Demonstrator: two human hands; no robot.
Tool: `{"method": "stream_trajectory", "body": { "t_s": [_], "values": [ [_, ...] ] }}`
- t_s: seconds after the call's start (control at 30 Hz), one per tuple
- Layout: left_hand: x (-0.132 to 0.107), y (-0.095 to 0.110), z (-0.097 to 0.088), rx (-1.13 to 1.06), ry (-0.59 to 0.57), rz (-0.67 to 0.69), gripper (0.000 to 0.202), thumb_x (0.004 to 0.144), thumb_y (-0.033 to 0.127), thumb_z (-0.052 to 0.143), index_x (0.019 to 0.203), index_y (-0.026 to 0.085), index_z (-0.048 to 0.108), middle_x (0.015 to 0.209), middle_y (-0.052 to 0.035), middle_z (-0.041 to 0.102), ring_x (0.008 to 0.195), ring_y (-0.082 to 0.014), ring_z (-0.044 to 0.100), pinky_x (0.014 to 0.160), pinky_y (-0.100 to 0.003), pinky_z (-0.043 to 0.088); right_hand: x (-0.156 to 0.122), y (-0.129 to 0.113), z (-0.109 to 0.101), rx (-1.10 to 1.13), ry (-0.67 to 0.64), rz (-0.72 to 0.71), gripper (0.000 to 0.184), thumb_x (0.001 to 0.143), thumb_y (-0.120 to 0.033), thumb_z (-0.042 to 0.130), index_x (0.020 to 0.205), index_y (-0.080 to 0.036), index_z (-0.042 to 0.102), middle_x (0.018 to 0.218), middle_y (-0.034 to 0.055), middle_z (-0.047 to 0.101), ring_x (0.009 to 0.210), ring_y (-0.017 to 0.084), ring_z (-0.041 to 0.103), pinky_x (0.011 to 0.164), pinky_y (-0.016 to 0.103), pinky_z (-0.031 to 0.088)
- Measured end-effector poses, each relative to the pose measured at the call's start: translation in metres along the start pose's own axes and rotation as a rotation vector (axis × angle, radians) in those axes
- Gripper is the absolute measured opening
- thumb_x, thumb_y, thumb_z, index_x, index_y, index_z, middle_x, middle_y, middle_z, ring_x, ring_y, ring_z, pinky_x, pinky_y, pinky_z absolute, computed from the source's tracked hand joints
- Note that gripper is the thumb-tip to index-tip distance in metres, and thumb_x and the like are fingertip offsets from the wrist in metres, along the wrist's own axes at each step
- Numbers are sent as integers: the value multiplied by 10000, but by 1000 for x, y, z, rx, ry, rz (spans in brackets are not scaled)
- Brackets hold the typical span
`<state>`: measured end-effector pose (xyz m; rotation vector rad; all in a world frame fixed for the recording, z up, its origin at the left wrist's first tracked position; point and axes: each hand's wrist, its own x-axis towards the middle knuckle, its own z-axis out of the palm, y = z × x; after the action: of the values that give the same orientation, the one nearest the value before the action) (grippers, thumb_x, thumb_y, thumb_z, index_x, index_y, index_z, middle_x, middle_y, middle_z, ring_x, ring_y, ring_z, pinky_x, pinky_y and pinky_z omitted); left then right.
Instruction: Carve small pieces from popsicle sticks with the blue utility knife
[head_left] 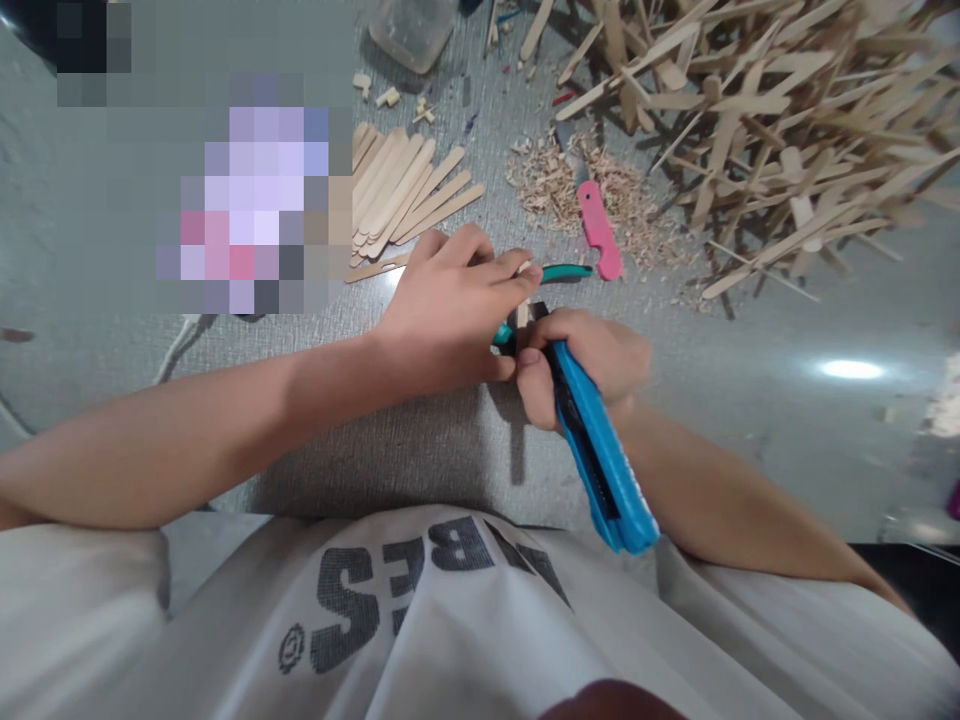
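My right hand [592, 350] is wrapped round a long blue tool [600, 440] with a black slot along its body. Its wide end points toward my shirt, and the dark narrow end lies by my fingers. I cannot make out its exact kind. My left hand [457, 300] lies palm down just left of it, fingers stretched toward the right. Under that hand is a tool with teal and black curved handles [566, 272], mostly hidden. A small piece of wooden stick [523, 315] shows between my hands.
Flat wooden sticks [394, 190] lie fanned behind my left hand. A pink-handled knife [600, 230] rests by wood shavings [540, 180]. A large heap of sticks [757, 120] fills the back right. A clear container [412, 35] stands at the back; a blurred patch covers the left.
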<state>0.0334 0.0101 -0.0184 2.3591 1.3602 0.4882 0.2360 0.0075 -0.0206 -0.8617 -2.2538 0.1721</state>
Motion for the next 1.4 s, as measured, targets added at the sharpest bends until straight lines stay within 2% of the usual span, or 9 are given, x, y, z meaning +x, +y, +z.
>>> {"method": "stream_trajectory", "body": {
  "t_s": [0.17,0.3,0.47,0.6,0.8,0.9,1.07,1.27,1.4],
  "values": [
    [0,1,-1,17,-7,27,682,877,372,809,1517,163,696,1600,-91,746,1316,-414,654,1029,-621,510,1,0,0,9,-10,6,156,828,-169,603,902,-274,514,624,-64,637,454,122,558,489,238,440],
    [0,2,-2,14,-38,-6,650,881,360,829,1506,227,708,1603,-66,745,1333,-411,650,1034,-611,498,3,-1,-2,7,-25,-3,153,827,-171,607,899,-270,515,630,-61,647,447,117,550,480,230,439],
    [1,2,-1,18,-42,3,679,878,369,811,1528,210,697,1604,-72,741,1337,-410,647,1027,-602,494,3,-3,-3,5,-31,3,165,824,-161,614,895,-271,514,624,-62,636,454,121,551,491,235,449],
    [2,3,-1,5,-40,-12,642,882,361,813,1507,257,715,1609,-50,737,1337,-399,643,1033,-610,491,2,-2,-2,16,-24,2,165,818,-166,612,892,-274,512,627,-56,641,449,127,543,479,247,447],
    [0,1,-1,20,-52,14,696,881,369,849,1527,170,689,1632,-101,717,1339,-403,614,1033,-595,484,1,0,-2,10,-46,-2,174,822,-152,616,900,-273,517,644,-50,653,457,127,549,483,247,449],
    [0,1,-2,2,-43,11,637,904,390,853,1498,215,705,1629,-93,717,1338,-397,617,1039,-594,481,1,0,-2,7,-42,-3,169,826,-161,620,901,-273,518,646,-46,660,459,130,555,480,250,453],
    [1,3,-3,-4,-67,-14,686,869,390,871,1518,233,714,1633,-82,717,1344,-407,628,1049,-622,496,1,-1,-1,7,-22,15,146,840,-184,618,896,-277,521,627,-53,642,457,134,563,470,243,454],
    [-1,2,0,-37,-13,-8,639,903,408,839,1524,333,711,1615,-54,727,1342,-402,633,1059,-637,496,0,-2,-3,-8,-23,17,138,847,-185,620,908,-271,531,638,-52,648,467,128,574,490,236,458],
    [0,1,0,0,-46,-4,646,927,408,822,1540,253,690,1636,-72,709,1365,-401,632,1065,-616,495,-1,-2,-3,-20,-20,19,130,869,-185,610,918,-275,530,650,-57,638,475,135,574,496,246,461]
  ]
}}
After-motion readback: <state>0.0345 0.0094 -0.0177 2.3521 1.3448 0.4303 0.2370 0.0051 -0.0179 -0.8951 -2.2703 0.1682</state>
